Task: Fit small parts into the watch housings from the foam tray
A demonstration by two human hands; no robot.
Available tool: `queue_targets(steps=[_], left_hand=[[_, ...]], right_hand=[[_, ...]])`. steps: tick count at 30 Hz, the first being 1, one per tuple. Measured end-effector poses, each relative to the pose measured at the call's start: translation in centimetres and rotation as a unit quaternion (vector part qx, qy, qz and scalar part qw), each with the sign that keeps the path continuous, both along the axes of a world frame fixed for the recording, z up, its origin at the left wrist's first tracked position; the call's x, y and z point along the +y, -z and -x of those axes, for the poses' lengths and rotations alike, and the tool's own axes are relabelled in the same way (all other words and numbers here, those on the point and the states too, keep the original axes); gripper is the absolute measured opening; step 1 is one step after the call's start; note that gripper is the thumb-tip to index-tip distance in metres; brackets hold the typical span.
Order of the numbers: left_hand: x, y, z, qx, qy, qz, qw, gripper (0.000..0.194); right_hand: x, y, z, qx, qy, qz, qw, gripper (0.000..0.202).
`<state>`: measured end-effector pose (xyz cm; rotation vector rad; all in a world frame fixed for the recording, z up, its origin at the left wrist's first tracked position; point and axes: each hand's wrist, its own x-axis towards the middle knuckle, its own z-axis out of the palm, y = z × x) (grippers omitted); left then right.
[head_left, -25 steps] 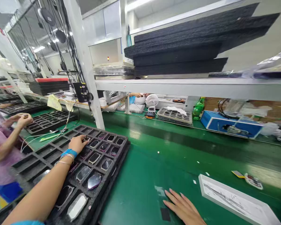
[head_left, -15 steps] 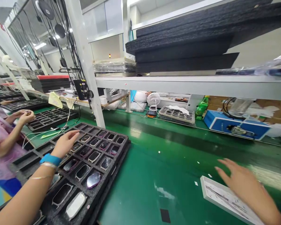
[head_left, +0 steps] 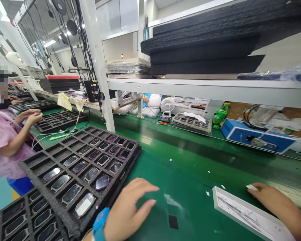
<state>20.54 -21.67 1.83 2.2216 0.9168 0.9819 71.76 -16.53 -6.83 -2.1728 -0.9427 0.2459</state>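
Observation:
My left hand (head_left: 132, 207), with a blue band at the wrist, is over the green mat with thumb and fingers apart and nothing between them. Beside it lies a black foam tray (head_left: 75, 144) whose compartments hold several oval-cornered watch-like frames, one of them with a pale white face (head_left: 84, 205). At the right, my right hand (head_left: 276, 201) pinches a small white and yellow piece (head_left: 253, 188). Just below that hand sits a shallow white box (head_left: 251, 217) with small dark bits inside. A black square (head_left: 173, 222) lies on the mat between my hands.
Another foam tray (head_left: 32, 217) lies at the lower left. A person in a pink top (head_left: 10, 140) stands at the far left, hands together. Behind the mat are a white fan (head_left: 167, 105), a blue machine (head_left: 258, 135) and a shelf (head_left: 203, 88) with black foam sheets.
My left hand has moved from above the foam tray to the right, over the mat. My right hand has moved up off the white box and now shows a small piece in its fingers.

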Motion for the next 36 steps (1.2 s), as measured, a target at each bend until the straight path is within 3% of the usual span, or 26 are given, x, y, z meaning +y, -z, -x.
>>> queue_targets(steps=[2,3,6,8,10,13,16,18,21,24,27,31,36], left_hand=[[0.2,0.2,-2.8,-0.031,0.046,0.031,0.998,0.026],[0.5,0.4,-4.1,-0.047,0.060,0.053,0.996,0.025],[2.0,1.2,-8.0,-0.115,0.080,0.174,0.975,0.020],[3.3,2.3,-10.3,-0.179,0.095,0.314,0.927,0.024],[4.4,3.7,-12.2,-0.216,0.114,0.440,0.864,0.041],[4.9,6.1,-14.4,-0.231,0.167,0.535,0.795,0.059],[4.2,8.1,-15.4,-0.306,0.226,0.599,0.705,0.051],[3.7,8.9,-15.5,-0.343,0.233,0.611,0.675,0.040],[3.7,9.1,-15.2,-0.338,0.220,0.610,0.682,0.035],[4.3,8.5,-14.4,-0.316,0.207,0.611,0.695,0.040],[5.0,7.9,-13.8,-0.295,0.200,0.618,0.701,0.040],[5.4,7.1,-13.0,-0.303,0.218,0.628,0.683,0.037],[5.5,6.1,-12.1,-0.319,0.213,0.617,0.688,0.037]], right_hand=[[-0.5,-1.4,1.0,0.040,-0.022,0.155,0.987,0.017],[-0.8,-2.2,1.6,0.040,-0.021,0.191,0.981,0.016],[-1.7,-4.5,4.0,0.024,0.007,0.166,0.986,0.011],[-2.4,-5.8,6.5,0.028,0.011,0.106,0.994,0.016],[-3.4,-6.3,10.0,0.036,-0.018,0.017,0.999,0.028],[-5.1,-5.3,16.1,0.089,-0.134,-0.099,0.982,0.041],[-6.5,-2.7,21.1,0.179,-0.246,-0.105,0.947,0.043],[-7.2,-1.2,22.7,0.198,-0.264,-0.104,0.938,0.041],[-7.7,0.0,23.0,0.171,-0.262,-0.124,0.942,0.031],[-7.9,0.1,22.4,0.127,-0.264,-0.161,0.942,0.026],[-7.8,-0.3,22.3,0.150,-0.280,-0.199,0.927,0.025],[-8.0,-1.0,22.7,0.222,-0.301,-0.230,0.898,0.022],[-8.8,-2.1,22.6,0.176,-0.377,-0.266,0.870,0.012]])
